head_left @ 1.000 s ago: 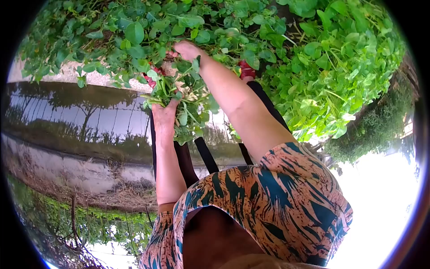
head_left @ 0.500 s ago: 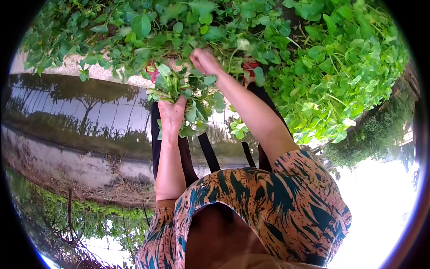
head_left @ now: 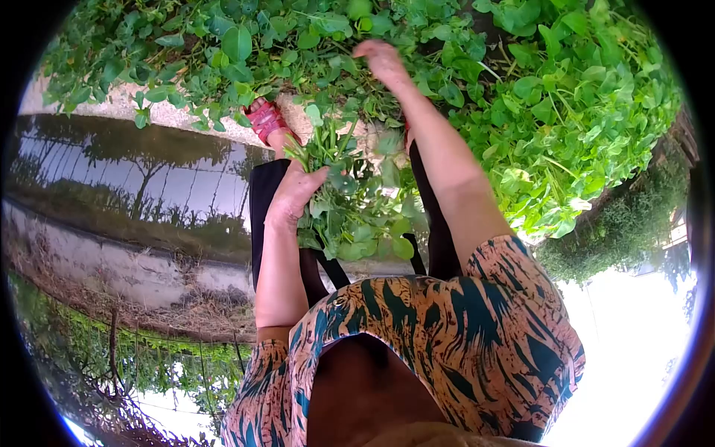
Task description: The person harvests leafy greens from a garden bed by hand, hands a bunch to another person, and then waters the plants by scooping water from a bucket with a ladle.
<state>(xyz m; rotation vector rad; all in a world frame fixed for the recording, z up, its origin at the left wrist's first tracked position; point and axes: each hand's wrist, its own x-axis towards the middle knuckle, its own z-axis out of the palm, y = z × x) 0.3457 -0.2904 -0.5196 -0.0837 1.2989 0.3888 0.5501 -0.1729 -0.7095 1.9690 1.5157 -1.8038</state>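
Note:
A bunch of leafy green stems (head_left: 350,212) is gripped in my left hand (head_left: 294,192), cut or picked ends upward and leaves hanging down between my legs. My fingers wrap round the stems. Farther forward, my right hand (head_left: 383,63) is over the low leafy plants (head_left: 313,41), apart from the bunch. Motion blurs its fingers, so I cannot make out whether anything is in them.
A red sandal (head_left: 266,121) on my foot stands on a pale concrete edge (head_left: 182,112). Water (head_left: 141,175) lies behind it, with a concrete wall (head_left: 149,272) beyond. Dense bright plants (head_left: 566,141) grow on the right.
My right hand has moved forward and to the right over the plants. My left hand has come slightly back and right with the bunch, uncovering more of the sandal.

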